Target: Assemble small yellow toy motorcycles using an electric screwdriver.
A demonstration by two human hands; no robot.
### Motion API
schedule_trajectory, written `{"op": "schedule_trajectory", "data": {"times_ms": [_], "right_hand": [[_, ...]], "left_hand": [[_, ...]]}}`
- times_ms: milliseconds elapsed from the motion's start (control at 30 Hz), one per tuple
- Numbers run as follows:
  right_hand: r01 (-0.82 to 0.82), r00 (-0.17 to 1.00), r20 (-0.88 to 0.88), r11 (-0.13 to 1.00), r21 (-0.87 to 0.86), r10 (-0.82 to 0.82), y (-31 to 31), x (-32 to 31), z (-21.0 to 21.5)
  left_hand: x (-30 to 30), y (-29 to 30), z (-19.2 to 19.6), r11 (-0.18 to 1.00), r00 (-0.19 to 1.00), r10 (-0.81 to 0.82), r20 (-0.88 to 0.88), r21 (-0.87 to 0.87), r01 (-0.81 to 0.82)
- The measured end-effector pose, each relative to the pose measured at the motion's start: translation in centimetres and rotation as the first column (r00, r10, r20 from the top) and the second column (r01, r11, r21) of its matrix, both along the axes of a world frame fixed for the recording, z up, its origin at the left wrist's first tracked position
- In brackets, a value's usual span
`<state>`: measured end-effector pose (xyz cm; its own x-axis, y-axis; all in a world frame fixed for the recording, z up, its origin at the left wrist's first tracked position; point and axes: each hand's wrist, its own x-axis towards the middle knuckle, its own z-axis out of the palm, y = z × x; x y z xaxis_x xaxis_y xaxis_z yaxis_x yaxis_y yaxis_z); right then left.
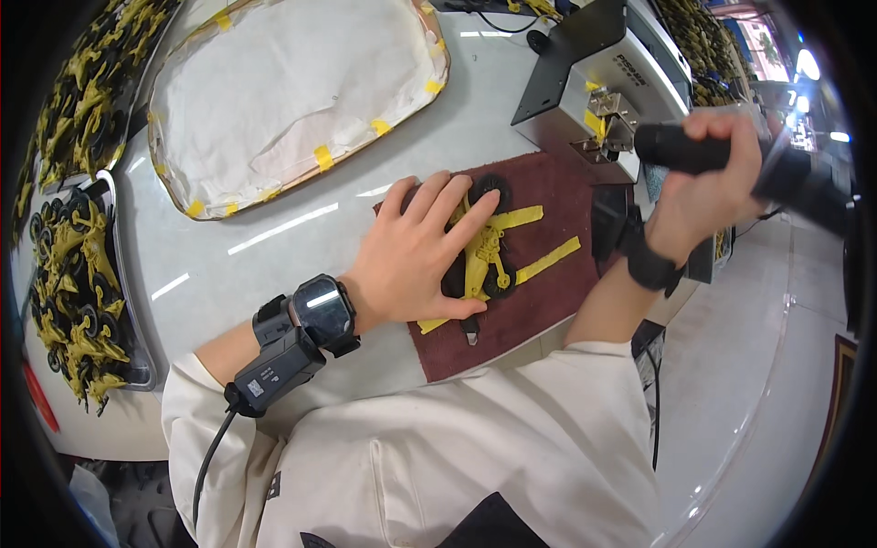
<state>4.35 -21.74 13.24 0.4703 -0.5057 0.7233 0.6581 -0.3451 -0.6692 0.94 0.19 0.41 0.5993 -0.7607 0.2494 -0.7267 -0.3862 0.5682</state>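
The left hand (416, 251) lies flat, fingers spread, pinning a yellow toy (484, 254) to the brown mat (539, 301) on the desk (301, 237) so it cannot shift; the right hand (717, 178) grips a black tool (694, 151) raised nearby.

Part of the yellow toy vehicle (484, 260) is covered by the left hand (416, 256). The far end of the black tool (731, 160) gripped by the right hand (717, 187) is blurred and lost at the rim.
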Motion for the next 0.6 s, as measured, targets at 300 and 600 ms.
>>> {"op": "schedule_trajectory", "data": {"times_ms": [300,600], "right_hand": [[-0.524,0.829,-0.181,0.848,0.079,0.529,4.5,-9.8,-3.6],[-0.397,0.873,-0.330,0.916,-0.050,0.360,5.8,-11.4,-5.0]], "left_hand": [[-0.1,0.2,-0.4,1.000,1.000,0.020,0.002,-0.007,-0.020],[-0.4,-0.2,-0.5,0.999,1.000,0.020,0.012,-0.029,-0.019]]}}
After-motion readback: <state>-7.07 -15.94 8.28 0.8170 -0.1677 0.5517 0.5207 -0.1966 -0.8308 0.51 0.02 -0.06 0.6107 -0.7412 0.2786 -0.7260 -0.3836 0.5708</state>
